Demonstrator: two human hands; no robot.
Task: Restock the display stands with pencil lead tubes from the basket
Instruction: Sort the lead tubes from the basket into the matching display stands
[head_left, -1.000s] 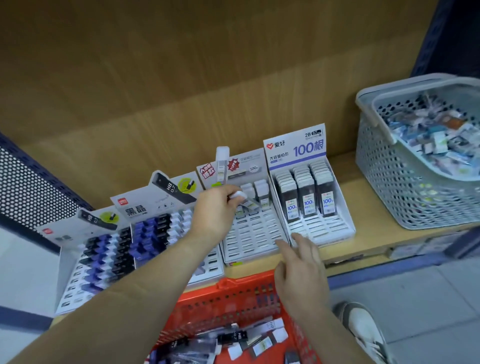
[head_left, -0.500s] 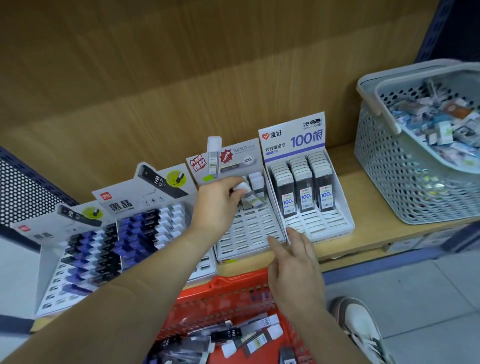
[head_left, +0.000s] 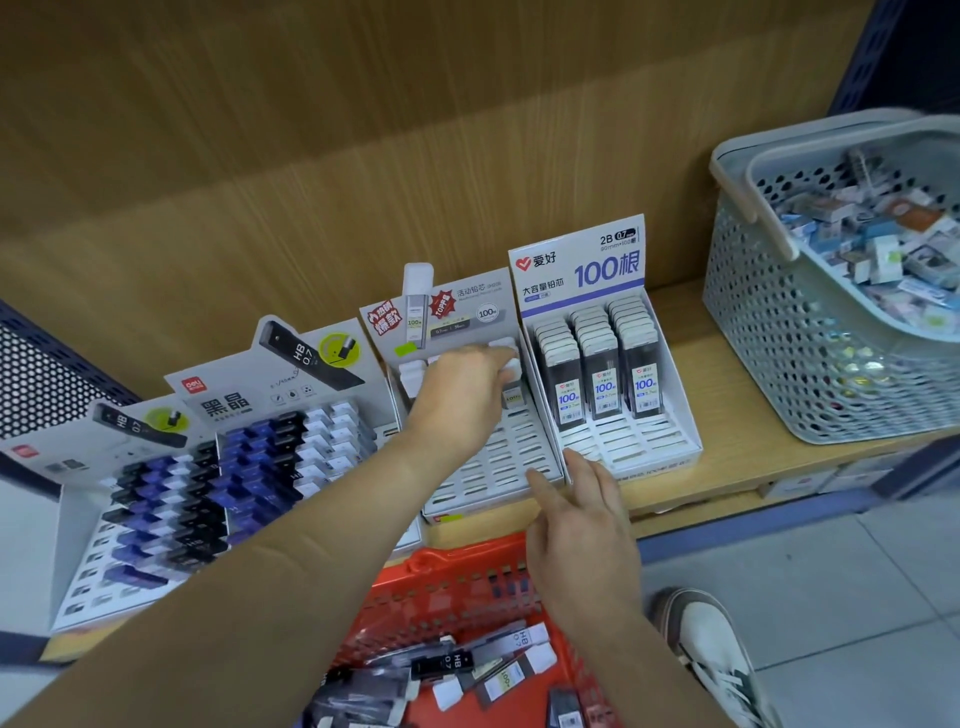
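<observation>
Curling its fingers round a white-capped lead tube (head_left: 511, 396), the left grip (head_left: 462, 395) is pressing it down among the few tubes at the back of the slotted white stand (head_left: 493, 467), so the step in hand is looking like seating one tube. The right grip (head_left: 582, 525) is lying spread, with straight fingertips touching the front edge where this stand is meeting the fuller stand (head_left: 670, 415) beside it, seemingly steadying them. Next, one grip is probably going to be reaching down to the red basket (head_left: 441, 587) below the shelf for a matching "100" tube among the spare tubes (head_left: 519, 670), several of them reading "HB 0.7". The held tube's stand is showing "100"; its neighbour is reading "爱好", "2B 0.7" and "100根". The dark-tube stands (head_left: 332, 374) on the left are carrying "deli", "黑晶" and "HB 0.7".
</observation>
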